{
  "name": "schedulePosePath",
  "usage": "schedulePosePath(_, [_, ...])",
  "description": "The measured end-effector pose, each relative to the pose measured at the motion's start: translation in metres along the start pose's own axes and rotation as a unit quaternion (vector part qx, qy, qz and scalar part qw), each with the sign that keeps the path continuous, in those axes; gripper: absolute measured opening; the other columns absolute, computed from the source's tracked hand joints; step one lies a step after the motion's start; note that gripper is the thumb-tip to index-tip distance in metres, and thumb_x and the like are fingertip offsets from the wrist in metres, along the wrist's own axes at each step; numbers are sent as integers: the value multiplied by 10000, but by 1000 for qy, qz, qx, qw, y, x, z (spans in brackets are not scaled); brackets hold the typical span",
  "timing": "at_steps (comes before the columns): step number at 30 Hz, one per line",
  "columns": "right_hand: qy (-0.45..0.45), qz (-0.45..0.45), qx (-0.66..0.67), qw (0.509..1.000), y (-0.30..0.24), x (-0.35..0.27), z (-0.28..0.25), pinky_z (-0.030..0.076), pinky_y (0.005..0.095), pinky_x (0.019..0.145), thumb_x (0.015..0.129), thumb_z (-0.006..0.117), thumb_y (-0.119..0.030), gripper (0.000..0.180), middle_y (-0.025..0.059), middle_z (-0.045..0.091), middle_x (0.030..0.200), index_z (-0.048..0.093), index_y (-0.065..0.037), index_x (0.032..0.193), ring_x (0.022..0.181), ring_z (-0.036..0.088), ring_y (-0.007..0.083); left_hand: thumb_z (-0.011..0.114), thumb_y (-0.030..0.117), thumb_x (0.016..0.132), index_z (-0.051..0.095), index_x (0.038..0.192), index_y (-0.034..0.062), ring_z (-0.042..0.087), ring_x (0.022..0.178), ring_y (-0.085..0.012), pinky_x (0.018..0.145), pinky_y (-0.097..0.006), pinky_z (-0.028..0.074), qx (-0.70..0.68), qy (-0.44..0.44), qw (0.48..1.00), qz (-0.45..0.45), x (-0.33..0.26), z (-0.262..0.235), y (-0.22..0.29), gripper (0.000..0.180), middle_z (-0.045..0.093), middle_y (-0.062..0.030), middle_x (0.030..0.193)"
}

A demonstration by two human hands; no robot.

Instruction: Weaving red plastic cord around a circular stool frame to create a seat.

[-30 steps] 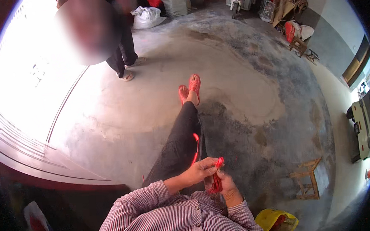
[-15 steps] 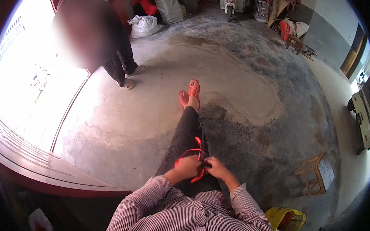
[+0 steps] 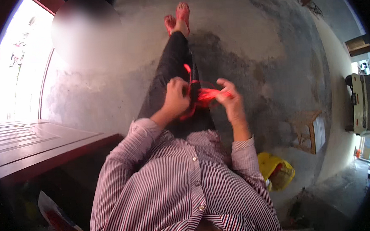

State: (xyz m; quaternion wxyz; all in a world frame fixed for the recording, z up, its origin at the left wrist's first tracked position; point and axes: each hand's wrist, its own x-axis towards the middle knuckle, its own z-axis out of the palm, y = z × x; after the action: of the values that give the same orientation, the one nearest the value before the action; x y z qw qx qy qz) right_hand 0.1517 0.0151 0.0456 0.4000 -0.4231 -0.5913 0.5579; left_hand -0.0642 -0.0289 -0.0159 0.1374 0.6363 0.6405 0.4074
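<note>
Over my lap, my right hand (image 3: 231, 101) pinches one end of a bunch of red strands (image 3: 207, 95), thumb and fingers closed on it. The strands are slightly smeared, so I cannot tell whether they are cord or ribbon. My left hand (image 3: 177, 98) is on the other side with its fingers curled in. What it holds, if anything, is hidden by those fingers. Between the hands a narrow black strip (image 3: 194, 69) runs along my dark trousers (image 3: 166, 72). A thin red loop curves around the strip, and a red end sticks up beside it.
To my right are a small wooden stool (image 3: 309, 132) and a yellow bag (image 3: 276, 171). A reddish door panel (image 3: 48, 141) stands at the left, by a bright doorway. Another person, mostly blurred, is at the upper left. A pale green vehicle (image 3: 362, 102) is at the far right.
My view has tipped down toward my lap. My hands have moved apart, and the right one has drawn the red strands out to the right.
</note>
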Motion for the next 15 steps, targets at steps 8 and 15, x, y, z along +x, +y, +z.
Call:
schedulePosePath(8, [172,-81,419,888,-56,-47,-150,331,227,482,826,609,-132,113,-40,348,628,541,-82,901,545,333,78,587,24,736,243,1418,-11,426,1228,-276,1064,-341,294,-441,-175,742,-474,-6,7,24,765,438,-152,1313])
schedulePosePath(15, [223,145,163,950,4,-32,-54,294,191,405,858,622,-177,179,-41,443,644,583,-55,984,482,369,48,556,25,787,247,1416,-11,468,1159,-240,1036,-336,328,-459,-171,741,-460,-20,12,20,702,478,-120,1243])
